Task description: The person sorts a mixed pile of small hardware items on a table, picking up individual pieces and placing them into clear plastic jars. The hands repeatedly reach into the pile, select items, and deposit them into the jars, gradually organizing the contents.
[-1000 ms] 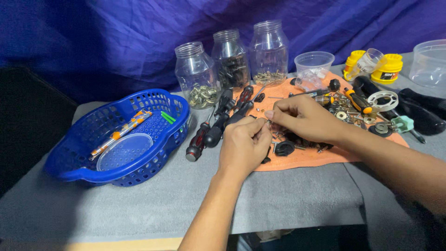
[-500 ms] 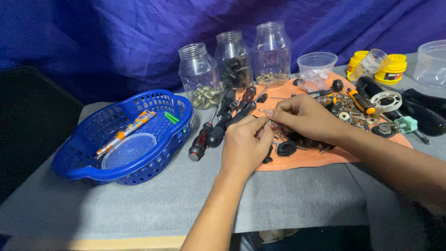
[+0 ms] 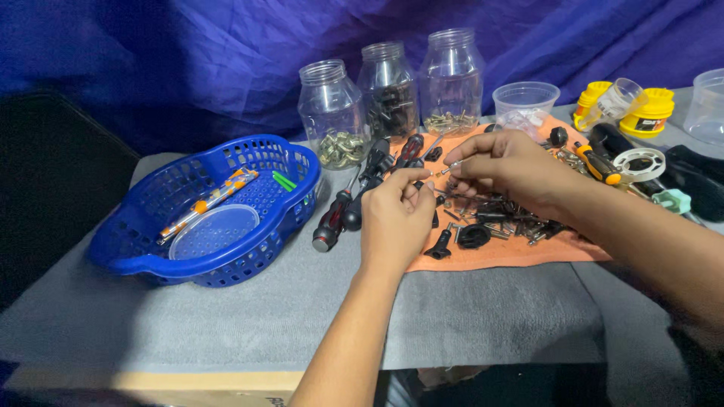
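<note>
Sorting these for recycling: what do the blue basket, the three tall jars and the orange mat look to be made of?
Blue perforated basket: moulded plastic, slightly glossy, with a uniform hole grid. Three tall clear jars: see-through with shiny highlights, so glass or clear plastic; I cannot tell which. Orange mat: looks like soft matte cloth, lying limp and flat.

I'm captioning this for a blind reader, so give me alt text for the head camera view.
Two bare hands, left hand and right hand, meet over an orange cloth strewn with screws and bits, pinching a small metal piece. Three glass jars stand behind, screwdrivers lie alongside, and a blue basket sits at left.
</note>
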